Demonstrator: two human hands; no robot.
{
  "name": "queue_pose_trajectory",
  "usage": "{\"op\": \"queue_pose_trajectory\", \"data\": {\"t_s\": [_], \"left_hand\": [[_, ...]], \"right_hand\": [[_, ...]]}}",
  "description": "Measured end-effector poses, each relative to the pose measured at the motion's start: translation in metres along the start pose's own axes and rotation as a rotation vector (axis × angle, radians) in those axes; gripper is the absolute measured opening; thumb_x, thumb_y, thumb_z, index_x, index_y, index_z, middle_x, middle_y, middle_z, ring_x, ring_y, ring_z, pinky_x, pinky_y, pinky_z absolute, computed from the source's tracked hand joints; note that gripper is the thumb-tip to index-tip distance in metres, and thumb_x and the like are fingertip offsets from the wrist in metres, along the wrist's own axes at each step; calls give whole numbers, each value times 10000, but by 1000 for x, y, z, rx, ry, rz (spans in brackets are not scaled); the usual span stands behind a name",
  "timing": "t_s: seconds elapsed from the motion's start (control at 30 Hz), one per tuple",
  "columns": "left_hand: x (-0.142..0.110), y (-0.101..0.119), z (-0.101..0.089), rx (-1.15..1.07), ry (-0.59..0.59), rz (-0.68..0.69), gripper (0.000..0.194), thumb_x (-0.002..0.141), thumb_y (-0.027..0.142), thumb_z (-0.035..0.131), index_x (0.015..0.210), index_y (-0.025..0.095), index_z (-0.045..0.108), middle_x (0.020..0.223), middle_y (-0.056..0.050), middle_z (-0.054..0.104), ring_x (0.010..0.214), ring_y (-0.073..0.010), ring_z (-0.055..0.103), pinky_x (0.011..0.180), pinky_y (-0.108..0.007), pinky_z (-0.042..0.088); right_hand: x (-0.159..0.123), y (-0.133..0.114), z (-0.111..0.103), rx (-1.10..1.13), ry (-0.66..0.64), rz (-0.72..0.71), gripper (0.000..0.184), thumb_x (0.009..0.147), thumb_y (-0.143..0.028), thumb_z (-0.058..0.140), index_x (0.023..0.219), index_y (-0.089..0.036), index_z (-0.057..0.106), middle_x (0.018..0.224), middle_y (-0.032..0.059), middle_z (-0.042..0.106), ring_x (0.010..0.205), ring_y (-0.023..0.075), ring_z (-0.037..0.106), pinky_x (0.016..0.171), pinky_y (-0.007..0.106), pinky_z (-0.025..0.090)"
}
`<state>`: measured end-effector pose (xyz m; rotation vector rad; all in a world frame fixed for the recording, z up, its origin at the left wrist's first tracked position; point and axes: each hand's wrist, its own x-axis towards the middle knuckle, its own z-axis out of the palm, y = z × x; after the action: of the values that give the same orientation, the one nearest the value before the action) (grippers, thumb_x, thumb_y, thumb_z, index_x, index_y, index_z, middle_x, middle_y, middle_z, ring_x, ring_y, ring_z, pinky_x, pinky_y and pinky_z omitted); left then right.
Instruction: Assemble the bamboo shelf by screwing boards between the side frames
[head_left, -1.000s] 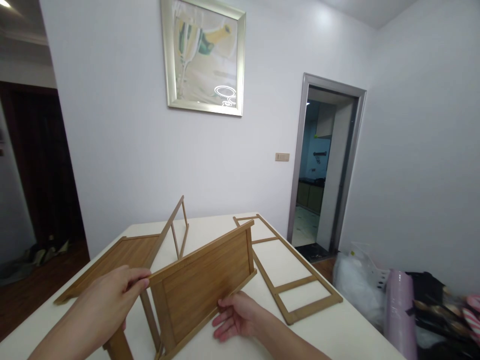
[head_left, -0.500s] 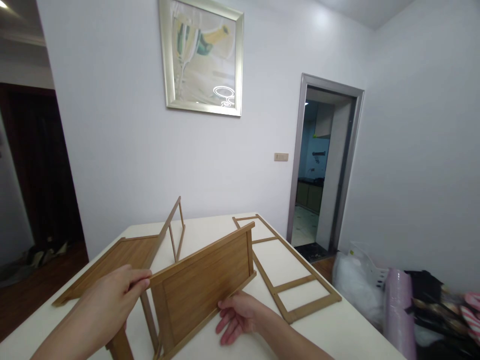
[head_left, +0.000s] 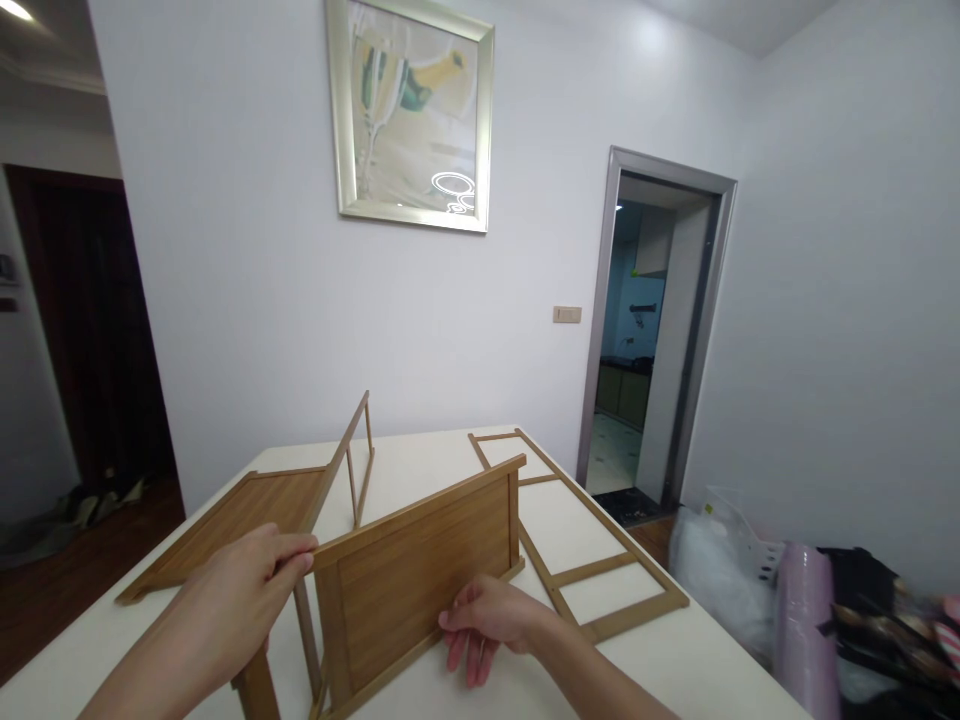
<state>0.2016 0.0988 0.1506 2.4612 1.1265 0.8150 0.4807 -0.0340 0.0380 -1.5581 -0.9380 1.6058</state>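
A rectangular wooden panel (head_left: 409, 565) with a raised border stands on its long edge, tilted, in front of me. My left hand (head_left: 251, 585) is closed on its upper left corner, fingers on top, where the panel is close to an upright wooden side frame (head_left: 340, 455). At the panel's lower edge, my right hand (head_left: 491, 620) pinches the rail between thumb and fingers, the other fingers hanging loosely curled. Whether the panel is joined to the frame is hidden by my left hand. A second wooden panel (head_left: 262, 510) extends left behind the frame.
A flat wooden frame with crossbars (head_left: 592, 570) lies along the right side of the white table (head_left: 645, 665). Beyond the table's right edge, a pink wrapped roll (head_left: 804, 620), a white basket (head_left: 739, 530) and plastic bags are piled. A wall stands behind the table, with a doorway (head_left: 645, 340) at right.
The view has shifted slightly, moving everything a little to the right in the picture. The panel's far end appears slightly lower. Both hands keep their hold.
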Motion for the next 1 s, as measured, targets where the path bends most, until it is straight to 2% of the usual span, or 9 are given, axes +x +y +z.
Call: {"op": "queue_pose_trajectory", "data": {"t_s": [0.1,0.17,0.27,0.37,0.47,0.6,0.7,0.9,1.0], "left_hand": [[-1,4,-1,44,-90,-6,399,873,463,445,967,236,760,829,-52,687,772,-242,666,679,-307,454],[-1,8,-2,64,-115,-2,400,891,436,415,962,230,751,820,-54,672,765,-234,657,672,-305,439],[-2,17,-6,94,-138,8,388,905,389,389,893,236,746,826,-54,658,793,-226,646,716,-306,422],[-4,26,-10,113,-158,4,379,909,345,377,857,244,738,807,-48,636,789,-215,635,723,-301,406],[-5,36,-14,111,-162,-7,364,904,316,383,821,239,729,783,-43,615,773,-208,623,703,-292,391],[-10,47,-18,68,-134,-46,388,916,337,374,713,211,679,757,-35,584,741,-193,603,680,-290,380],[-14,47,-19,5,-89,-58,459,942,408,329,664,198,628,738,-26,563,729,-191,593,681,-298,390],[-17,29,-13,-309,-26,-77,426,922,486,383,948,201,700,857,-29,603,774,-196,613,666,-292,453],[-18,25,-12,-382,-10,-78,428,909,492,424,992,194,720,898,-40,622,786,-195,611,686,-301,472]], "right_hand": [[-38,-25,26,-373,100,-313,294,850,-366,617,639,-165,580,635,2,653,408,83,531,387,190,388],[-63,-41,45,-562,376,-581,293,889,-373,578,667,-183,579,609,-15,608,477,92,520,447,206,372],[-85,-59,64,-803,802,-1046,241,948,-303,495,756,-193,590,683,13,594,644,139,534,623,279,429],[-84,-70,69,-1051,959,-1285,150,931,-224,509,1039,-173,601,985,100,645,932,225,564,851,391,437],[-68,-76,68,-1245,977,-1233,324,922,-266,546,1229,-165,526,1136,131,620,1045,270,542,939,452,384],[-54,-82,67,-1321,940,-1086,178,955,-255,492,1099,-209,585,884,63,625,817,219,541,791,393,370],[-51,-87,66,-1269,904,-1061,135,954,-220,485,1024,-229,601,831,38,597,789,203,514,757,372,334],[-52,-91,63,-1197,848,-1069,128,945,-215,505,1010,-237,613,839,29,599,800,194,511,763,363,311],[-52,-91,62,-1201,855,-1071,122,946,-232,510,1002,-238,618,834,27,602,793,192,519,763,364,310]]}}
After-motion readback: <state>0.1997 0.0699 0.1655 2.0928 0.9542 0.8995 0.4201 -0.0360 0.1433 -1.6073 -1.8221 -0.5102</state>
